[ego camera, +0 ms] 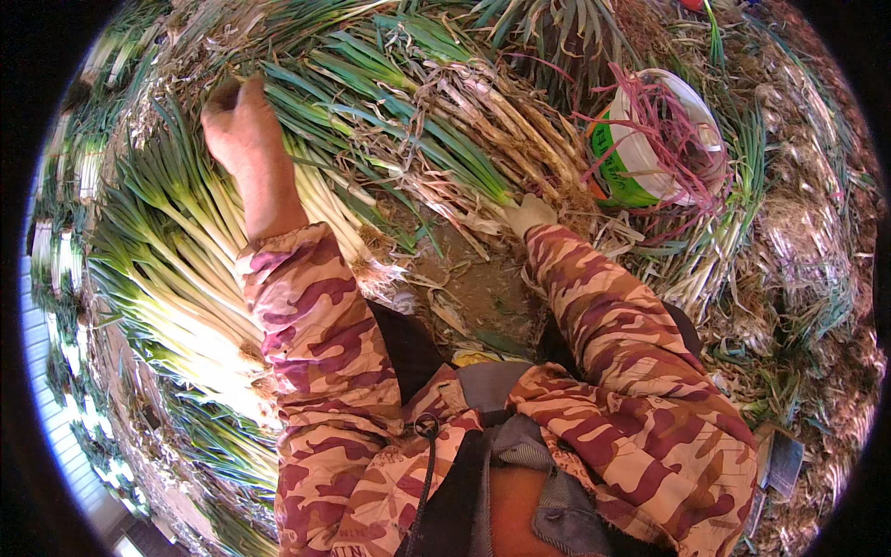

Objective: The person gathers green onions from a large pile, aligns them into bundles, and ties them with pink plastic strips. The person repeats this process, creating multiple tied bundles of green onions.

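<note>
My left hand [243, 129] is bare and curled above the leafy ends of the green onions, between two groups of stalks. Whether anything is in its fingers is hidden. Cleaned green onions [202, 257] with white shanks lie fanned out below and left of that wrist. More white shanks [327, 195] show to its right, roots toward me. My right hand [532, 214], pale and perhaps gloved, closes around the lower end of a green onion stalk [487, 182]. Just beyond it lie uncleaned green onions [515, 125] with brown, dry outer leaves and dirty roots.
A white bucket [635, 150] with a green label bearing writing leans at right, pink tying strips [672, 132] spilling from it. Dry leaf litter [793, 174] piles up along the right. Bundled green onions [59, 250] line the far left. Bare soil [480, 278] shows before my knees.
</note>
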Action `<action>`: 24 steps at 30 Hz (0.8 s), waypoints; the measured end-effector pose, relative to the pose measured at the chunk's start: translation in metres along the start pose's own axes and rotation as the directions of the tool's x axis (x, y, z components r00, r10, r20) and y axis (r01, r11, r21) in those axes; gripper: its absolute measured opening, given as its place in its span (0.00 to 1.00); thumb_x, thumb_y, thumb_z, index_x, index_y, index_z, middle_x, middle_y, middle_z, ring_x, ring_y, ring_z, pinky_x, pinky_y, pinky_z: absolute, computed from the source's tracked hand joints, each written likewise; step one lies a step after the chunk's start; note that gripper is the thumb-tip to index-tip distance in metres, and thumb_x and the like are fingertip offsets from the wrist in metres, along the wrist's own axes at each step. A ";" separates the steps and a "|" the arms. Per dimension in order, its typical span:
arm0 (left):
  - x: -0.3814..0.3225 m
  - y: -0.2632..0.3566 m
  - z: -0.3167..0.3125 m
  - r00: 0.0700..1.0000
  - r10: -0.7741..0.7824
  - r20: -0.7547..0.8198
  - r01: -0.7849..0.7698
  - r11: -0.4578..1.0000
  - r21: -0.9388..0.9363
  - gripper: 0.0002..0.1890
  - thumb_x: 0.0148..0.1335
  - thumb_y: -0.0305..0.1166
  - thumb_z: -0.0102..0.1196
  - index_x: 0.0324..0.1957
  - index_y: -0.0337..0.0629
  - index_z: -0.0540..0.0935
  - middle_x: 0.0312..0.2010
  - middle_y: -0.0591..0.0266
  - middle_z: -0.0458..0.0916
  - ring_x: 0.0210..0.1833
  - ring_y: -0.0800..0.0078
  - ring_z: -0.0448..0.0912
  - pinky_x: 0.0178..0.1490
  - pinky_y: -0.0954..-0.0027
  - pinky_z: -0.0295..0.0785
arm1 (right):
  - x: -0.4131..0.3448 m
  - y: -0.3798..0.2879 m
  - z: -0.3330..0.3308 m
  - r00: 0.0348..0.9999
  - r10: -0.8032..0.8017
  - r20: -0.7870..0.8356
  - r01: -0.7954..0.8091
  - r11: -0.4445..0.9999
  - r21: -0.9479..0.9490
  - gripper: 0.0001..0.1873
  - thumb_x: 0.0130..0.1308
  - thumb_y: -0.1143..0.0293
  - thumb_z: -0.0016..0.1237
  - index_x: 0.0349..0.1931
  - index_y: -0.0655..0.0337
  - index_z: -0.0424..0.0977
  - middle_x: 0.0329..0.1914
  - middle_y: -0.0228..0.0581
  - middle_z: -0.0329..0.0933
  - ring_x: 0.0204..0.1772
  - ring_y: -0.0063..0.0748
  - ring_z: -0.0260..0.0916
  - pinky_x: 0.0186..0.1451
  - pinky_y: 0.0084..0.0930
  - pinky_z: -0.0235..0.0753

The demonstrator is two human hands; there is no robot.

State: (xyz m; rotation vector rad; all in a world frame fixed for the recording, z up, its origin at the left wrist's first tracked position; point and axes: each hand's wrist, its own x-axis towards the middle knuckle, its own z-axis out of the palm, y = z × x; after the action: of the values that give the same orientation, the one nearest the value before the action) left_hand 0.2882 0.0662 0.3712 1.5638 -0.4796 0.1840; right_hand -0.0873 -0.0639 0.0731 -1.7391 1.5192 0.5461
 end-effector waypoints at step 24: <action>-0.032 0.006 0.051 0.774 -0.406 0.486 0.618 0.315 -0.720 0.11 0.77 0.30 0.60 0.55 0.34 0.79 0.41 0.50 0.86 0.39 0.55 0.87 0.42 0.55 0.87 | -0.159 -0.106 -0.142 0.777 -0.548 0.310 0.628 0.714 -0.311 0.37 0.74 0.47 0.52 0.72 0.69 0.70 0.54 0.63 0.85 0.51 0.53 0.85 0.53 0.45 0.84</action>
State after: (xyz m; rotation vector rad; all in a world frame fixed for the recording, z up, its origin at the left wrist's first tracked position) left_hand 0.2476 0.0222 0.3609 0.6292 -0.1320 -0.6869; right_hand -0.0399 -0.0679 0.3063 -2.2721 0.6513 0.6881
